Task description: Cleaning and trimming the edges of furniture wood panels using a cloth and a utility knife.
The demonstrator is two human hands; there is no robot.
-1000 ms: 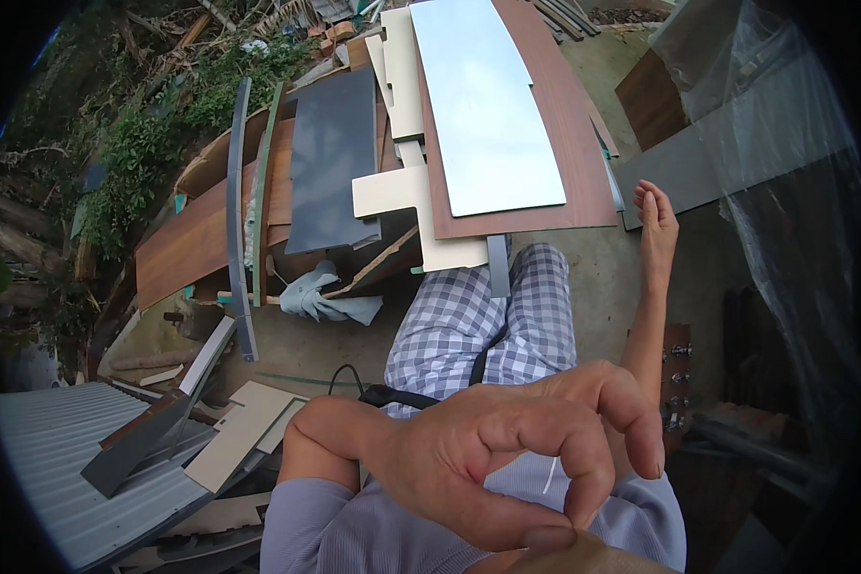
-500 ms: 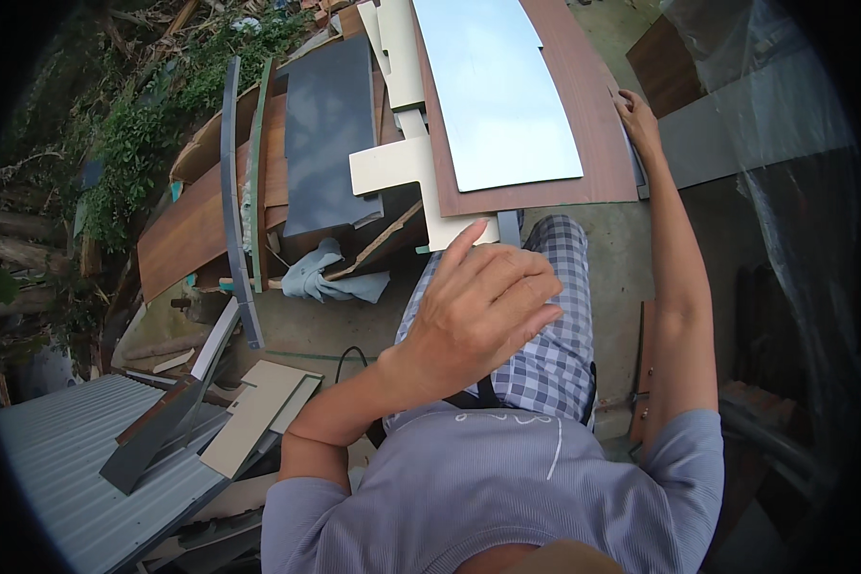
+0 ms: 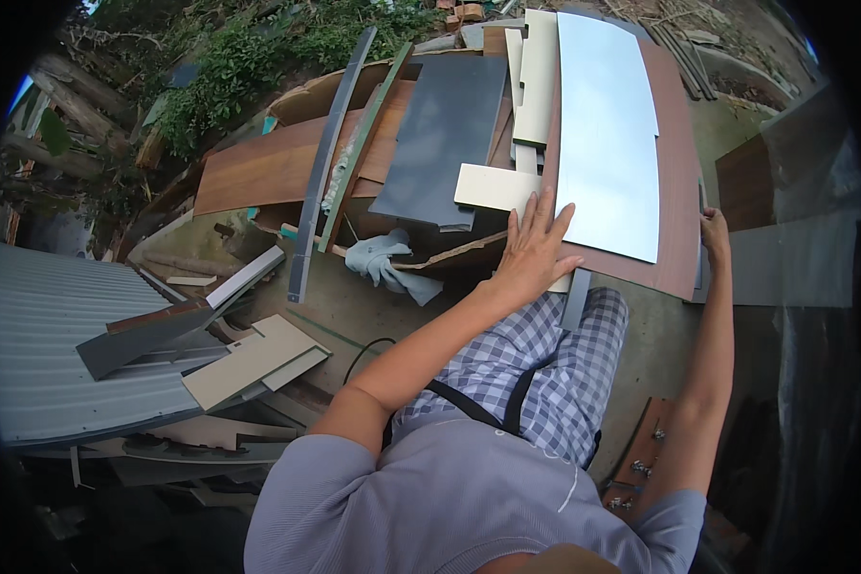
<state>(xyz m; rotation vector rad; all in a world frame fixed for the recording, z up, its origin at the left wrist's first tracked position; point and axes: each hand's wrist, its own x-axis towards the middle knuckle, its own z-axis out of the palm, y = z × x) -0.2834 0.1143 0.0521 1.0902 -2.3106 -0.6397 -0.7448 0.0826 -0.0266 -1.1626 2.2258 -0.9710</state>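
Note:
My left hand (image 3: 534,245) lies with fingers spread over the near left corner of a brown wood-grain panel (image 3: 677,191) and a cream cut board (image 3: 496,187). On the brown panel rests a pale, shiny bluish-white sheet (image 3: 607,163), its right edge notched. My right hand (image 3: 716,233) is closed at the brown panel's right edge, its fingertips partly hidden. A narrow grey strip (image 3: 575,299) juts out from below the panel, above my knees. Further left lie a dark grey panel (image 3: 440,134) and a light blue cloth (image 3: 390,266).
A long grey metal strip (image 3: 327,172) and a green-edged strip (image 3: 365,148) lean over brown boards (image 3: 258,172) on the left. Offcuts (image 3: 258,359) sit by a corrugated sheet (image 3: 38,335). Clear plastic (image 3: 813,191) hangs at right; a brown board with metal fittings (image 3: 641,454) stands below.
My left hand has gone from hovering, half curled, over my lap to lying spread at the panel's corner. The view has shifted; my right hand stays at the panel's right edge.

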